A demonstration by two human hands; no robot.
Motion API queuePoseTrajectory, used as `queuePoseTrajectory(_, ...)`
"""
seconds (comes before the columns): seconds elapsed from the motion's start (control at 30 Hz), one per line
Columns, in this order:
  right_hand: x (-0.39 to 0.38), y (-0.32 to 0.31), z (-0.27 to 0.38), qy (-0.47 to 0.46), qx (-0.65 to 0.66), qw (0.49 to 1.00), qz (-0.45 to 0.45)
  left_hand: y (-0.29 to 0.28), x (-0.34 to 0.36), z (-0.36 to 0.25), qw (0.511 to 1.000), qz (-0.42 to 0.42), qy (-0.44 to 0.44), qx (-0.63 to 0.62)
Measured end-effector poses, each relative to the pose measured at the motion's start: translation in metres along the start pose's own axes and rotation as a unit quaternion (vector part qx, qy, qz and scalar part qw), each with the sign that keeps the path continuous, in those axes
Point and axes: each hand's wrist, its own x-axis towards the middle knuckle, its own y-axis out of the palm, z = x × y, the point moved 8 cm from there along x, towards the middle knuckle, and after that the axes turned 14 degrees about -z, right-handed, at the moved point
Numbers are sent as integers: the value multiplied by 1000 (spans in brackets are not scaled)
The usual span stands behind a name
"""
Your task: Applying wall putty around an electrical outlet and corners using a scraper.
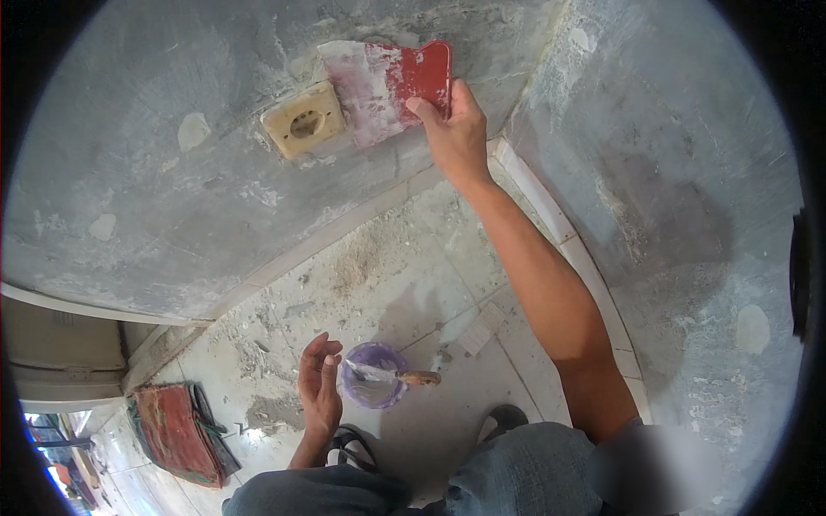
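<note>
My right hand point(458, 138) grips a red putty spreader point(426, 76) by its edge, thumb on the near face. White putty coats the spreader's left half, which lies against the grey wall just right of a yellowed electrical socket point(304, 121). Lower down, my left hand point(320, 387) is held with its fingers loosely bent and nothing in them. Beside it on the floor stands a purple tub point(376, 404) with pale putty inside. A putty knife with a wooden handle point(419, 377) rests across the tub, its blade smeared white.
Two grey, patchy walls point(654, 155) meet at a corner at the upper right, with pale skirting tiles point(551, 202) along the base. Crumbs of plaster point(284, 344) litter the tiled floor. A worn red bag-like item point(181, 433) lies at the lower left, near a doorway.
</note>
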Motion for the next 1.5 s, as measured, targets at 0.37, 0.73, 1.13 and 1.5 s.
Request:
queuePoseTrajectory(0.37, 26, -57, -29, -11, -35, 995, -88, -12, 2, 1, 1000, -13, 7, 0)
queuePoseTrajectory(0.73, 10, -18, 5, 2, 62, 998, 10, -8, 2, 3, 1000, -1, 10, 8)
queuePoseTrajectory(1.13, 5, 3, 2, -16, 36, 999, -1, -9, 2, 8, 1000, -2, -2, 20)
queuePoseTrajectory(1.5, 42, -63, -22, -19, 4, 996, -88, -17, 1, 6, 1000, -24, 4, 3)
